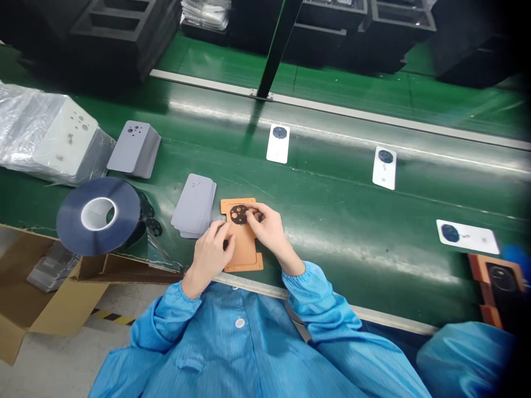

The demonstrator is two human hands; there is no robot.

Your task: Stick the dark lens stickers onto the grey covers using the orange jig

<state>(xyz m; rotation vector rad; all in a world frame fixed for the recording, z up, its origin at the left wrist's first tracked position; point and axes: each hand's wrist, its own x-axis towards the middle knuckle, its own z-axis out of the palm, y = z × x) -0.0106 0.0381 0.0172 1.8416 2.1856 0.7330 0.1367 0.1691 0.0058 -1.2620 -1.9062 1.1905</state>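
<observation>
An orange fixture plate [243, 251] lies on the green work surface in front of me. Near its upper end is a round black piece with several holes [238, 214]. My right hand [267, 228] has its thumb and fingers closed at the right edge of this piece. Over the fixture's left side rests my left hand [211, 251], fingers bent and thumb apart from the index finger, with nothing visible between them. Just left of the fixture sits a small stack of grey phone-shaped sheets [193, 204], close to my left hand.
At left are a large film roll [68, 215], another grey stack [128, 146] and plastic-wrapped sheets [62, 132]. White sheets with dark discs [277, 146] lie to the right. An open cardboard box [53, 309] stands below the edge. A co-worker's blue sleeve [464, 354] shows at lower right.
</observation>
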